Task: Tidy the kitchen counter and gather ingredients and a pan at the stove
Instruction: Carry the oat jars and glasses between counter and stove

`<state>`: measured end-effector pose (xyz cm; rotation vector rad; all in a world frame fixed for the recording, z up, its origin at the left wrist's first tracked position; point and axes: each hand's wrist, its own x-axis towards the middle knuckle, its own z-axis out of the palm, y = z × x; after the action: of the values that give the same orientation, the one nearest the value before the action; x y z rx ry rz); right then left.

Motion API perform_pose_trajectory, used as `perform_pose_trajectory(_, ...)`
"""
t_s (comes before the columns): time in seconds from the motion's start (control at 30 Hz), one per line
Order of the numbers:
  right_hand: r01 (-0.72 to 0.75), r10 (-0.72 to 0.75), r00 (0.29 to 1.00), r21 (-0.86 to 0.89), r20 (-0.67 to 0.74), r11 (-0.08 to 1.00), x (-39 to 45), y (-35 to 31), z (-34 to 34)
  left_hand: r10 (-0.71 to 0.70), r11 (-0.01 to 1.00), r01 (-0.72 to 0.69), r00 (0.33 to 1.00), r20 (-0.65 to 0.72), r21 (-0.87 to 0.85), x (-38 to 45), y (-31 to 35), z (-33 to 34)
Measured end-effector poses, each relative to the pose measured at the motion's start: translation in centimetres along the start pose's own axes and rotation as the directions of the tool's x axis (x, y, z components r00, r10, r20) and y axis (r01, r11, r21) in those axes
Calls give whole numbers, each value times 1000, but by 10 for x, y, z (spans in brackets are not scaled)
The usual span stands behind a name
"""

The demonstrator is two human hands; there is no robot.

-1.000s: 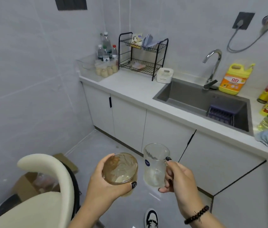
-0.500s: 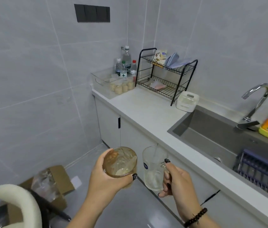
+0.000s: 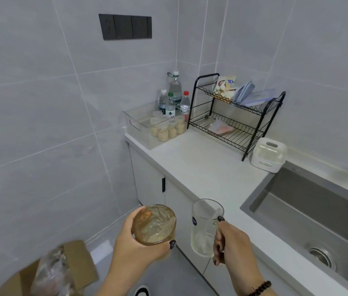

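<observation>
My left hand grips the brown-smeared glass, fingers wrapped round its wall, thumb nail at its lower right edge. My right hand is clenched on the handle of the clear glass mug — thumb on top by the rim. Both are held in the air at 6 o'clock, off the counter, just in front of its edge, mug beside the glass, a small gap between them.

Counter runs from 12 to 4 o'clock. Sink at 3–4 o'clock. Black two-tier wire rack at 1 o'clock with packets on both tiers; white plastic holder just beside its right foot. Clear bin at 12 o'clock in the corner — bottles and small jars inside. Cardboard box on the floor at 8 o'clock. Dark switch panel on the wall at 11 o'clock.
</observation>
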<state>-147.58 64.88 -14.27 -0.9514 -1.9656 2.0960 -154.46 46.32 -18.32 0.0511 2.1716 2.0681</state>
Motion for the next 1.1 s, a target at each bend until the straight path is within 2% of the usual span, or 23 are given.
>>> perform_pose_trajectory(0.23, 23, -23, 1000, 24, -20, 999, 100, -33, 75, 8, 1000, -7, 997, 81, -16, 133, 2, -27)
perform_pose_trajectory(0.37, 34, -30, 997, 59, -66, 998, 159, -53, 130, 54, 997, -62, 987, 151, 50, 218, 10, -48)
perform_pose_trajectory(0.47, 47, -42, 996, 69, -73, 997, 194, -66, 163, 40, 997, -49, 985, 167, 51, 273, 15, -62)
perform_pose_trajectory(0.83, 144, -144, 990, -13, 10, 989, 288, -126, 205, 29, 999, -32, 996, 80, 32, 386, 39, -87)
perform_pose_trajectory(1.1, 179, -184, 979, 62, 86, 982, 373, -175, 217, 73, 997, -72, 997, -10, 41, 476, 73, -75)
